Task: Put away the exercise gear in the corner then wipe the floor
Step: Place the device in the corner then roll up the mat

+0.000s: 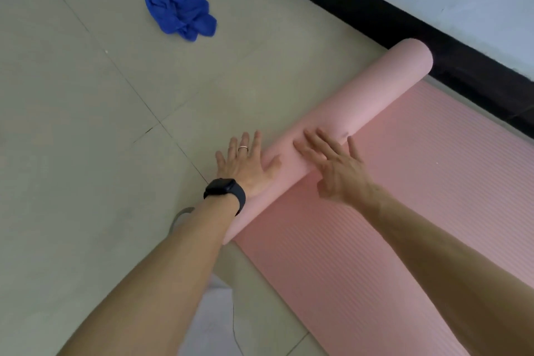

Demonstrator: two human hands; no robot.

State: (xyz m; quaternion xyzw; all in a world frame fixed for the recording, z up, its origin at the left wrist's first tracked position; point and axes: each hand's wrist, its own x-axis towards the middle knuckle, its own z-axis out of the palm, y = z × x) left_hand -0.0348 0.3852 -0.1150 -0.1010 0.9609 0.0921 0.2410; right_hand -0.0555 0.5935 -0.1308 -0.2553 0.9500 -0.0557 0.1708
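Note:
A pink exercise mat lies on the tiled floor, partly rolled into a thick roll that runs from the lower middle up toward the wall. My left hand, with a ring and a dark watch on the wrist, presses flat on the roll's near end with straight fingers. My right hand lies flat on the roll just to the right, fingers spread. A crumpled blue cloth sits on the floor at the upper left, well away from both hands.
A black skirting board runs along the pale wall at the upper right, close to the roll's far end. Pale floor tiles fill the left side. A thin white cable hangs near the bottom middle.

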